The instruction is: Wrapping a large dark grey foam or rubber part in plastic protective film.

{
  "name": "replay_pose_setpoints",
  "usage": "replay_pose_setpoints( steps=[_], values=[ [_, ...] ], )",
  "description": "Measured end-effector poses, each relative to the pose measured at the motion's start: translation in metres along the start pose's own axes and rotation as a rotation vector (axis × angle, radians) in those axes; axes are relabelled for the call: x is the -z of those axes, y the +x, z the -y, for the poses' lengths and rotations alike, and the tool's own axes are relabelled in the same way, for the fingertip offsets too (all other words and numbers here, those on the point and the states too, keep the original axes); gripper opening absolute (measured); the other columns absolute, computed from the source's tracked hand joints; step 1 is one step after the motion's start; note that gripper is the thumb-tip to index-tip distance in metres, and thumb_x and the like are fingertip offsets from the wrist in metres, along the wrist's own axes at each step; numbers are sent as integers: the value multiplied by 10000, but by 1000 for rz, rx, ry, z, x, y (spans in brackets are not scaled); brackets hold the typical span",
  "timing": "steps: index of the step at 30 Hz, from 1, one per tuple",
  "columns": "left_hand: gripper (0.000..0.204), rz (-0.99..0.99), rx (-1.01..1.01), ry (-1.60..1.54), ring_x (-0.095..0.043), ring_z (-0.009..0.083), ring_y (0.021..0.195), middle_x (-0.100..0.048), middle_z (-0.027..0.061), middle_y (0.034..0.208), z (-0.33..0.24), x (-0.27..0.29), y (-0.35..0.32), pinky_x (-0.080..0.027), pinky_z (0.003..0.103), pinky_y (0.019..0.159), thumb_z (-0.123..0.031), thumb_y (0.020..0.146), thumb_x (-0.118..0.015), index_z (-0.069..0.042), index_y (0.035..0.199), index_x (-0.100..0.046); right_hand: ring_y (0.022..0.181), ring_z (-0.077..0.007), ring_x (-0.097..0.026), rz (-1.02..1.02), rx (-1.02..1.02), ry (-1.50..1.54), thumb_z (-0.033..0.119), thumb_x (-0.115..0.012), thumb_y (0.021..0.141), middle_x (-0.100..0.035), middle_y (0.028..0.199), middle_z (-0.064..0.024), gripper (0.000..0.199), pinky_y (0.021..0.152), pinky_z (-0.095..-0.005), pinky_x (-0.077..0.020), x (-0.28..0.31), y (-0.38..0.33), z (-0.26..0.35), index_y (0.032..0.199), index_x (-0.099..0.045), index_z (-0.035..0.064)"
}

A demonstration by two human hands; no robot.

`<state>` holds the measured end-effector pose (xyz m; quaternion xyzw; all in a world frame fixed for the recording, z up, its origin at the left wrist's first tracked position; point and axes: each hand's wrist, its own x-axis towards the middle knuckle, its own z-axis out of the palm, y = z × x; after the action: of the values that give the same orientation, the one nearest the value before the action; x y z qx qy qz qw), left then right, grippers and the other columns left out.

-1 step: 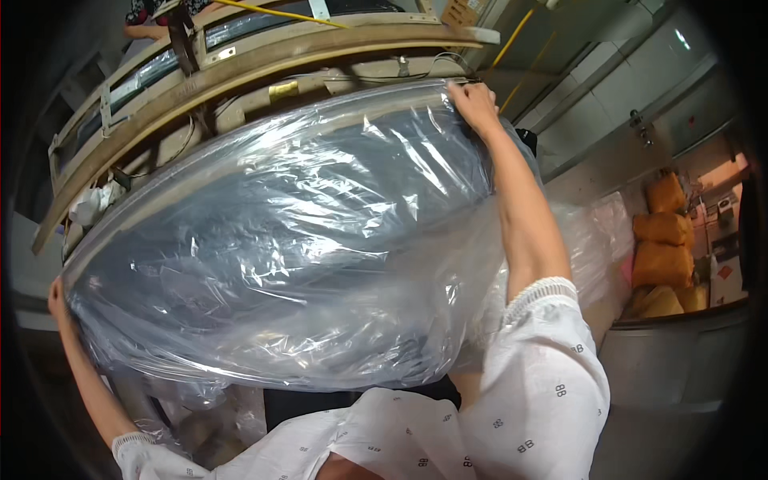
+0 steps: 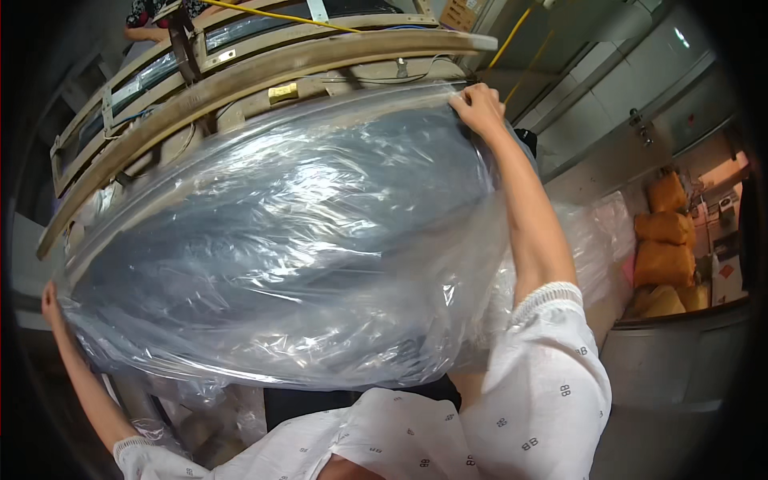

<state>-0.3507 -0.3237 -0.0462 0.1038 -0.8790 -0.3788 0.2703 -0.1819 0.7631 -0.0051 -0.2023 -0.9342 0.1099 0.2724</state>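
Note:
A wide sheet of clear plastic film is spread before me, shiny and creased, over something dark and flat that shows through it. At the far right corner of the film, my right hand is closed, its fingers pinching the edge. My left hand is out at the film's left end, its fingers closed on that edge, though partly hidden. Between both hands the film's far edge is stretched along a curved wooden rail. Towards me the near edge hangs in loose folds.
Beyond the rail stands a wooden frame with metal brackets, and another person's arm behind it. A yellow cord crosses above. More loose clear film lies at right, near orange bundles and a metal door.
My left hand has shifted slightly outward to the left, and my right hand slightly right. At the far left, the film's edge has spread outward and the film's creases have changed.

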Motion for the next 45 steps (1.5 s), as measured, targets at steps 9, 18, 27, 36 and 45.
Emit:
replay_pose_setpoints(
  steps=[9,18,27,36,45],
  values=[
    [314,-79,-638,861,-541,275,1059,-565,150,1145,-163,46,-41,-412,335,895,-151,861,-518,-34,1151,-552,705,-31,-345,356,20,836,245,-543,869,-385,750,66,202,635,-183,-303,105,-104,52,806,-474,65],
    [426,629,-912,-452,-536,288,1027,-560,148,1094,-625,-256,-455,-441,365,844,-258,748,-691,-3,1067,-575,652,-107,-419,103,122,762,138,-605,797,-441,688,-20,178,605,-241,-367,156,-175,79,792,-462,32],
    [115,830,-543,-432,-532,143,761,-563,52,807,-549,-296,-443,-417,245,699,-119,806,-599,-6,825,-605,741,-322,-577,699,3,-306,237,-600,741,-609,717,-109,168,640,-440,-454,167,-398,-197,673,-607,84],
    [300,418,-423,83,-518,130,850,-598,56,932,-270,-149,-198,-406,251,802,-261,897,-529,12,1000,-598,920,-274,-567,506,-274,-1072,130,-516,777,-599,960,-130,168,729,-420,-474,256,-423,-352,807,-668,64],
    [396,436,14,380,-537,149,853,-618,78,933,-58,-15,-133,-412,264,797,-353,883,-524,11,1013,-611,888,-317,-511,-718,-94,622,105,-603,785,-500,976,-186,291,754,-388,-431,215,-86,-71,1037,-490,16]
  ],
)
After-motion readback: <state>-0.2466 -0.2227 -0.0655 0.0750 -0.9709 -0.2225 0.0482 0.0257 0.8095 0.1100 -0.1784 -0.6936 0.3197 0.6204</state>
